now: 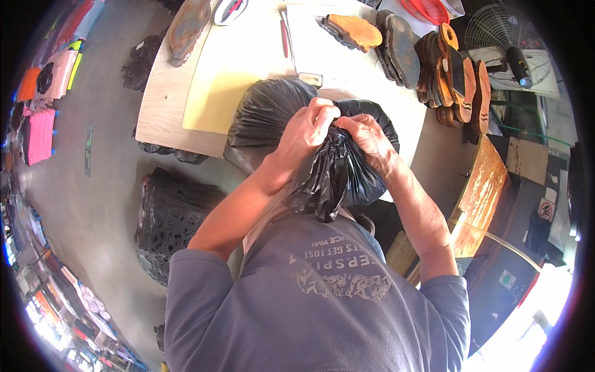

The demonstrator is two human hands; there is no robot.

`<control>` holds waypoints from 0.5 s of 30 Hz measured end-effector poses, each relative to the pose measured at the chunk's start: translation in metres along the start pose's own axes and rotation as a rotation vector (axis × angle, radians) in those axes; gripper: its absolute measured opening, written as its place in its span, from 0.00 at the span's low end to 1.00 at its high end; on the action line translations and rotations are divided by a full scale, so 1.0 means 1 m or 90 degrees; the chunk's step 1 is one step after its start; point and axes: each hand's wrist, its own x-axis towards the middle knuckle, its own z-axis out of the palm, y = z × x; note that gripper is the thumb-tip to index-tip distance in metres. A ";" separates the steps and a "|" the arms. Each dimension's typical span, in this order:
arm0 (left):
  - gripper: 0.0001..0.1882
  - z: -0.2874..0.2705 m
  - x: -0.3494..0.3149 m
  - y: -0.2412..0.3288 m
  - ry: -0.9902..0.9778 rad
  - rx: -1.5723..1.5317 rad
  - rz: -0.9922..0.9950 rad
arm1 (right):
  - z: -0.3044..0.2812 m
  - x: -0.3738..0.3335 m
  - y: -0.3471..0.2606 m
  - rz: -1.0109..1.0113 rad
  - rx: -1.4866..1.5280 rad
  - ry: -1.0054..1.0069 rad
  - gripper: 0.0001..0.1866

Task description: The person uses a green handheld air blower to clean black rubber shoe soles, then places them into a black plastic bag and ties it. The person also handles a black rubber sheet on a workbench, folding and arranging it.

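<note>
Though partly behind bag [266, 110], yellow sheet [214, 99]

Bag [334, 167] was glossy black. Sheet [214, 93] left of it was yellow. Table [162, 105] was pale wood-toned. Shirt [248, 316] was grey, faded light print. Far sole [361, 31] was tan-orange. Left stack [41, 136] was bright pink.

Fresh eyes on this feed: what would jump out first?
First, the bulging black plastic at centre, its gathered folds pinched by the left hand and right hand. Next, the yellow sheet on the table to its upper left, then the wire-caged fan at upper right.
</note>
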 end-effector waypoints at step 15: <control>0.08 0.000 -0.020 -0.006 -0.043 0.030 0.025 | 0.022 -0.036 0.005 -0.532 -0.735 0.361 0.09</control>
